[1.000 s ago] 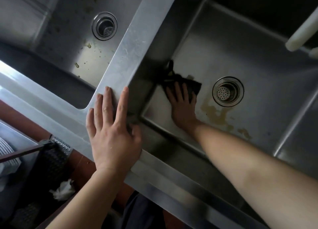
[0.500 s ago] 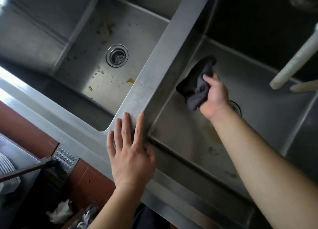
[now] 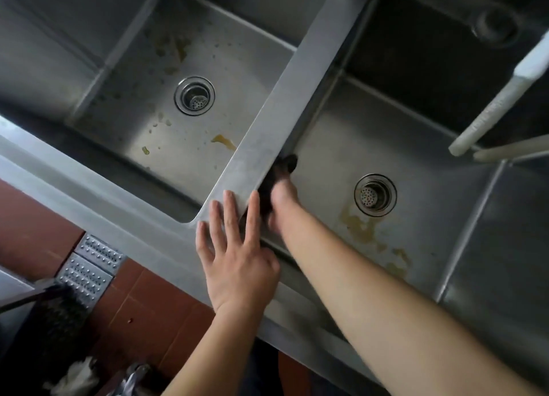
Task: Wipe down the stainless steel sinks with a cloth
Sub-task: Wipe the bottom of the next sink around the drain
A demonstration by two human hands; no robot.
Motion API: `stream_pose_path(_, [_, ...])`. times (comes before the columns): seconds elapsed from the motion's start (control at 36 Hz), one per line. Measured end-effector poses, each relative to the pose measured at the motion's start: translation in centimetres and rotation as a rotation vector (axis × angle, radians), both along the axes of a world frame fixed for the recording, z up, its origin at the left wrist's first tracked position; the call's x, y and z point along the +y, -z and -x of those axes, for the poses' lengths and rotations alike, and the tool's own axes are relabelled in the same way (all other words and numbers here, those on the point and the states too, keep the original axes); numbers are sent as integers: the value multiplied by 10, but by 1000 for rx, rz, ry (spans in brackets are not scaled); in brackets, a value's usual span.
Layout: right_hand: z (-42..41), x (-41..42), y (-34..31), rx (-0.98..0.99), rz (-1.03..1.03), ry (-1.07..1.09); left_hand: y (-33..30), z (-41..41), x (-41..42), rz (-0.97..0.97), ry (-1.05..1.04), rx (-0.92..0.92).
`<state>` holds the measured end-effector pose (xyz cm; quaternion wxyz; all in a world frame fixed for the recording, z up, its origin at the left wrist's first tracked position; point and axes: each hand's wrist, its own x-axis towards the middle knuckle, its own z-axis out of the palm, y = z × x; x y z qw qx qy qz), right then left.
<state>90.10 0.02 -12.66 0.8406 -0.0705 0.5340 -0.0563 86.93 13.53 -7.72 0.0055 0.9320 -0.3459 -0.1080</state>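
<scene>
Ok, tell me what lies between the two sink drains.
In the head view, the flat steel divider runs between the left drain and right drain, with the dark cloth pressed against its right wall.

Two stainless steel basins sit side by side, split by a flat divider (image 3: 285,104). The left sink (image 3: 166,122) and the right sink (image 3: 395,146) both carry yellowish stains. A dark cloth (image 3: 274,178) lies bunched against the right sink's left wall, just below the divider.
</scene>
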Motion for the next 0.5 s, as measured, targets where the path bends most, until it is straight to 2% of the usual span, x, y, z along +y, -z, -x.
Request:
stream_pose_path(0.06, [10, 26, -9, -124, -290, 43, -2, 0, -1, 7, -2, 21])
stream_pose_path(0.08, [13, 28, -9, -69, -322, 41, -3, 0, -1, 8, 4, 29])
stream_pose_path(0.14, [15, 23, -16, 216, -131, 37, -3, 0, 0, 5, 12, 54])
stream_pose_path(0.17, [17, 20, -20, 291, -61, 39, -4, 0, 0, -3, 17, 70])
stream_pose_path(0.22, [25, 12, -30, 309, 53, -22, -6, 0, 2, -18, 34, 96])
stream_pose_path(0.28, [36, 0, -37, 314, 143, 27, -10, -1, 3, -8, 48, 112])
stream_pose_path(0.36, [55, -22, -39, 374, 457, 72, -12, -1, 4, 15, 54, 143])
stream_pose_path(0.44, [75, -43, -28, 597, 869, -159, -9, -1, 5, 32, 54, 136])
stream_pose_path(0.5, [86, -49, -19, 637, 1050, -330, -6, 0, 6, 34, 62, 120])
